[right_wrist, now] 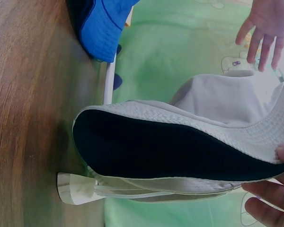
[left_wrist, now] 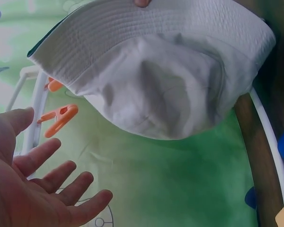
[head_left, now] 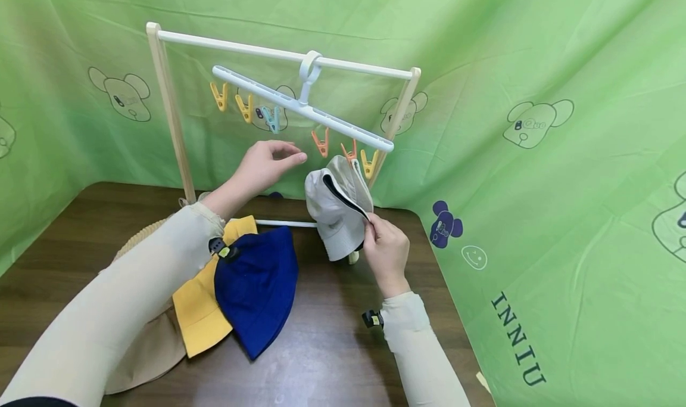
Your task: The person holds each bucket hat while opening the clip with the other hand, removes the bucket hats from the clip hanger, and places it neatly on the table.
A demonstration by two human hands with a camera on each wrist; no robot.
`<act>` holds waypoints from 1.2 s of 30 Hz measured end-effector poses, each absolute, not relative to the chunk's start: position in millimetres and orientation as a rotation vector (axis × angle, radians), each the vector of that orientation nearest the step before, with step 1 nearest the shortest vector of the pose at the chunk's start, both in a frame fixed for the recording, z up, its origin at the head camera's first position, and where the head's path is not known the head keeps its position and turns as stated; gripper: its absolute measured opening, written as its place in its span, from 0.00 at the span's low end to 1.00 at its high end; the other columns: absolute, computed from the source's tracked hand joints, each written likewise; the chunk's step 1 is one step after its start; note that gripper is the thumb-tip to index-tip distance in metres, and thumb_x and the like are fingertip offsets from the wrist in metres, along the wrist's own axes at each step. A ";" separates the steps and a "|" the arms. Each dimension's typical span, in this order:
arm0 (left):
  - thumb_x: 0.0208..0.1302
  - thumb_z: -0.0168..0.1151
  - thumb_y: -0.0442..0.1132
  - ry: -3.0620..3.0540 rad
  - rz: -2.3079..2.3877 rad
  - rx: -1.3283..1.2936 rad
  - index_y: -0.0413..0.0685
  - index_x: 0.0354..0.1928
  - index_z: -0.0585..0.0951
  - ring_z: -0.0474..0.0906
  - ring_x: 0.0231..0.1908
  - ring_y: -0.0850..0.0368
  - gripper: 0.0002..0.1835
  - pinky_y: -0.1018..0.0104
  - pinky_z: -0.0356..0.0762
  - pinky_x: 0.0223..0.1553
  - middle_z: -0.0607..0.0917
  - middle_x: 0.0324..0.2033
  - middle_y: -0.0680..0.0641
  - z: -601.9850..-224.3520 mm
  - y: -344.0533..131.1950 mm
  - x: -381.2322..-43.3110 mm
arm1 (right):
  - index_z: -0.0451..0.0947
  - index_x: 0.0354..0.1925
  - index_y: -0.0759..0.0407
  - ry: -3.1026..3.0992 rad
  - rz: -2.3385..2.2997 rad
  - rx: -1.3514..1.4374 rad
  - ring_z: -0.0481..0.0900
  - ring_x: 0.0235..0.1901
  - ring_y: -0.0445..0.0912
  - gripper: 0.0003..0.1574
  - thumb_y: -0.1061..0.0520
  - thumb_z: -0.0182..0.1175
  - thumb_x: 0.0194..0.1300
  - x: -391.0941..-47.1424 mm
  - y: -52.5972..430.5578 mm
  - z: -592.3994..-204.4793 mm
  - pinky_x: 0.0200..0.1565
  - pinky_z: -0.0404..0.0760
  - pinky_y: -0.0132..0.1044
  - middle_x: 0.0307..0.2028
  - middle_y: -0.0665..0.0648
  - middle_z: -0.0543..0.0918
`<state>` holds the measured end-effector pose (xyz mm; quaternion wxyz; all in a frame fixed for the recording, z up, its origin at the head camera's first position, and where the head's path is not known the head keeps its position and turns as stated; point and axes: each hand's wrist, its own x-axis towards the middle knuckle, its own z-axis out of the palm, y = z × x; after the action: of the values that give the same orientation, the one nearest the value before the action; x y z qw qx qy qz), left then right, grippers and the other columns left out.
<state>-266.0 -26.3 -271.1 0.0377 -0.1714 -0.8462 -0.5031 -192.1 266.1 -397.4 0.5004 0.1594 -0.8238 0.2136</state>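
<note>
My right hand (head_left: pixel 387 249) pinches the brim of a white bucket hat (head_left: pixel 336 219) at its right side. The dark inside of the hat (right_wrist: pixel 170 146) faces the right wrist camera. Behind it, grey-beige fabric (head_left: pixel 351 177) reaches up to an orange clothespin (head_left: pixel 349 151); whether this is a second hat I cannot tell. My left hand (head_left: pixel 270 162) is held out left of the hat, below the white clip hanger (head_left: pixel 300 106), and holds nothing. In the left wrist view its fingers (left_wrist: pixel 85 182) are spread near another orange clothespin (left_wrist: pixel 61 120).
The hanger hooks over the top bar of a wood-and-white rack (head_left: pixel 236 45). Yellow and blue clothespins (head_left: pixel 271 120) also hang from it. On the brown table (head_left: pixel 321 347) lie blue (head_left: pixel 257 288), yellow (head_left: pixel 200 311) and tan hats (head_left: pixel 147 353). Green printed cloth (head_left: pixel 563 186) surrounds the table.
</note>
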 end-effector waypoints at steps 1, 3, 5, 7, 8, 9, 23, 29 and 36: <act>0.69 0.65 0.59 -2.593 -1.546 -0.531 0.51 0.56 0.86 0.76 0.64 0.51 0.24 0.50 0.74 0.62 0.80 0.66 0.49 -272.8 -28.8 -263.4 | 0.88 0.38 0.59 -1.994 0.515 0.386 0.81 0.21 0.53 0.04 0.63 0.67 0.66 -191.9 266.1 -397.3 0.25 0.78 0.46 0.25 0.57 0.87; 0.69 0.65 0.59 -2.585 -1.550 -0.543 0.51 0.56 0.86 0.74 0.66 0.51 0.23 0.49 0.74 0.63 0.78 0.67 0.49 -276.1 -34.0 -258.8 | 0.88 0.38 0.60 -1.996 0.514 0.385 0.81 0.21 0.53 0.04 0.62 0.67 0.66 -191.6 266.3 -397.2 0.25 0.78 0.46 0.25 0.57 0.87; 0.70 0.65 0.58 -2.569 -1.558 -0.554 0.50 0.56 0.86 0.73 0.66 0.51 0.23 0.48 0.73 0.63 0.78 0.67 0.50 -279.6 -39.2 -253.8 | 0.88 0.38 0.59 -1.996 0.518 0.384 0.81 0.21 0.53 0.04 0.63 0.67 0.66 -191.3 266.4 -396.9 0.25 0.78 0.46 0.25 0.57 0.87; 0.70 0.65 0.58 -2.554 -1.557 -0.559 0.50 0.56 0.86 0.73 0.66 0.51 0.23 0.48 0.71 0.65 0.79 0.66 0.50 -283.2 -44.7 -249.0 | 0.88 0.38 0.59 -1.998 0.523 0.384 0.81 0.20 0.52 0.04 0.62 0.67 0.66 -191.0 266.3 -396.5 0.25 0.78 0.46 0.25 0.57 0.87; 0.70 0.65 0.58 -2.547 -1.553 -0.562 0.50 0.56 0.86 0.73 0.66 0.50 0.23 0.47 0.70 0.65 0.80 0.66 0.50 -284.9 -47.5 -246.4 | 0.88 0.38 0.59 -1.999 0.525 0.385 0.81 0.20 0.52 0.04 0.62 0.67 0.67 -190.9 265.9 -396.2 0.24 0.78 0.46 0.25 0.57 0.87; 0.70 0.65 0.58 -2.543 -1.552 -0.564 0.50 0.56 0.86 0.73 0.67 0.50 0.23 0.47 0.70 0.65 0.80 0.66 0.50 -286.9 -50.3 -243.7 | 0.88 0.38 0.59 -2.001 0.526 0.386 0.81 0.20 0.52 0.04 0.62 0.67 0.67 -190.7 265.7 -396.1 0.24 0.78 0.46 0.25 0.57 0.87; 0.71 0.65 0.55 -2.506 -1.573 -0.571 0.48 0.56 0.85 0.68 0.71 0.51 0.22 0.44 0.74 0.65 0.77 0.68 0.51 -310.6 -85.1 -202.1 | 0.88 0.38 0.60 -2.006 0.531 0.404 0.78 0.19 0.51 0.05 0.61 0.66 0.67 -187.7 264.6 -398.2 0.23 0.76 0.45 0.23 0.56 0.85; 0.70 0.65 0.55 -2.475 -1.610 -0.522 0.50 0.56 0.85 0.75 0.66 0.52 0.21 0.49 0.77 0.62 0.77 0.67 0.54 -322.6 -91.0 -184.7 | 0.88 0.38 0.60 -1.989 0.537 0.442 0.78 0.18 0.51 0.04 0.61 0.67 0.66 -190.2 268.6 -398.4 0.23 0.76 0.46 0.23 0.56 0.85; 0.70 0.66 0.54 -2.473 -1.578 -0.484 0.51 0.55 0.86 0.78 0.62 0.53 0.19 0.67 0.79 0.56 0.78 0.67 0.53 -336.0 -94.5 -168.7 | 0.88 0.38 0.60 -1.986 0.540 0.480 0.78 0.18 0.52 0.04 0.62 0.67 0.66 -191.2 269.7 -397.4 0.23 0.77 0.46 0.23 0.56 0.85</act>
<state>-168.7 -94.5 -336.0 0.0840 -0.1622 -0.8289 -0.5288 -191.2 269.7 -397.4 0.4919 0.1977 -0.8183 0.2224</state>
